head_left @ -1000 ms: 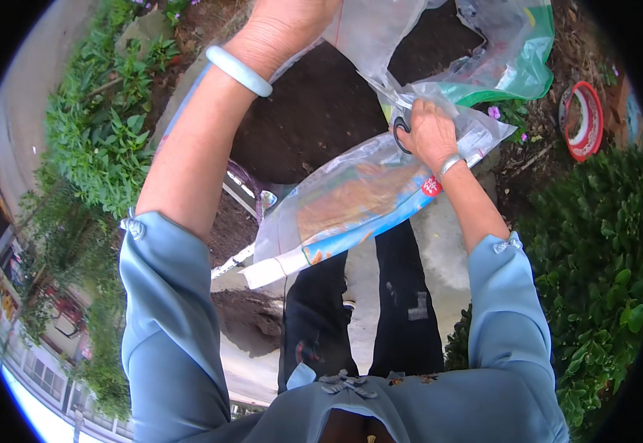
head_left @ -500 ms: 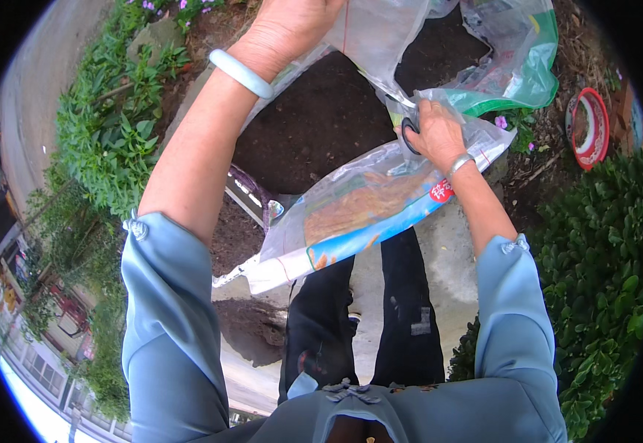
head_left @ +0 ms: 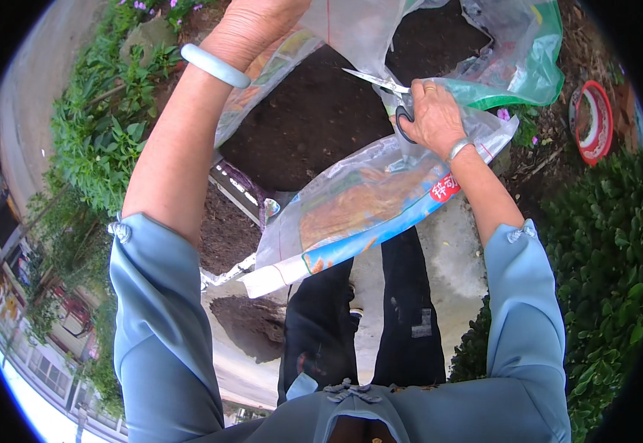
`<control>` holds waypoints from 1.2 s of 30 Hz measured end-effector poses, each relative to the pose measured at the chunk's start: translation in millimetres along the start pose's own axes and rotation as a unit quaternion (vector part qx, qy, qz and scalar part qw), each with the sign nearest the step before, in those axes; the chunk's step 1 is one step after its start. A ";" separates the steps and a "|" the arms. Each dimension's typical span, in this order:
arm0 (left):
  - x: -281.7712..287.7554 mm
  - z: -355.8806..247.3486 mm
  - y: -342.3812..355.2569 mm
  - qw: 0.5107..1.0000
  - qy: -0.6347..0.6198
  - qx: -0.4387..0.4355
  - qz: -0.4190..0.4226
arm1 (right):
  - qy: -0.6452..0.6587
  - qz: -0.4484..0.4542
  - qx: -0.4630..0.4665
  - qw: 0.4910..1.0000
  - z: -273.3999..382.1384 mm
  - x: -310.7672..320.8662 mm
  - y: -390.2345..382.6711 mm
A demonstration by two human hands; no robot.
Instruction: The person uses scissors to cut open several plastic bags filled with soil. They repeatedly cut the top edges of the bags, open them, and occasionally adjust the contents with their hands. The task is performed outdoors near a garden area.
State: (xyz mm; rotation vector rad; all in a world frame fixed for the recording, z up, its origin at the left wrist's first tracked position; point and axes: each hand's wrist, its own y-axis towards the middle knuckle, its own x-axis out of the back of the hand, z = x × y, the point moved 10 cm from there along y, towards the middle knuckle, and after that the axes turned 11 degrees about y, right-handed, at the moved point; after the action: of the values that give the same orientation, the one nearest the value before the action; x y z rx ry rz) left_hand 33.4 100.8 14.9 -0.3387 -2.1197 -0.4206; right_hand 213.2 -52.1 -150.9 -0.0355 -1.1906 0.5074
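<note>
My right hand grips a pair of scissors with dark handles. Their blades are parted and point left, next to the cut edge of a clear plastic bag. A printed flap of the bag, with a blue and white border, hangs toward my legs beneath that hand. My left hand, below a pale bangle, is at the top edge beside the upper plastic; its fingers are out of frame. Dark soil lies between the plastic pieces.
A green-edged plastic piece spreads at the upper right. Beyond it stands a red-rimmed basin. Leafy plants grow on the left and a dense bush on the right. A soil heap lies beside my legs on concrete.
The scissors' blades have opened and now show clear of the plastic. My left hand has moved left and slightly up; the right hand has barely shifted.
</note>
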 end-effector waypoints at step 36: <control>9.2 19.8 10.9 0.999 -0.023 0.027 -0.022 | 0.063 0.015 -0.017 0.998 -2.5 -19.6 23.1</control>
State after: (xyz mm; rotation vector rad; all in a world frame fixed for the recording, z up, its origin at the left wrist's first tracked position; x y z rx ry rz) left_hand 18.0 119.7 14.1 -0.2736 -2.1818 -0.3830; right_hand 201.8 -38.8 -175.8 -0.1123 -1.0770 0.5039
